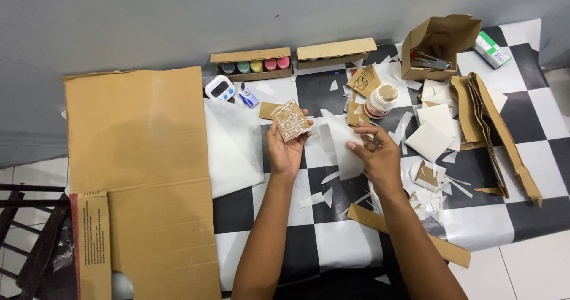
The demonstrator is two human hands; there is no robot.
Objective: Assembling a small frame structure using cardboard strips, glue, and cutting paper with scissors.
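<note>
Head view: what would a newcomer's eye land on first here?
Probably the two hands at centre: the left hand holds up a small cardboard square streaked with white glue, and the right hand holds a white paper piece. Next, the big flattened cardboard sheet on the left, and the paper scraps littering the checkered table on the right.

Edges cutting things off, hands covering others

The large cardboard sheet is running off the bottom edge, and both forearms are leaving the frame there too. The right hand is covering part of the white paper piece — its lower edge is hiding behind the fingers. The left hand is masking the lower corner of the glue-smeared cardboard square. Inside the open cardboard box, a metal tool is lying half in shadow — too small to identify.
</note>
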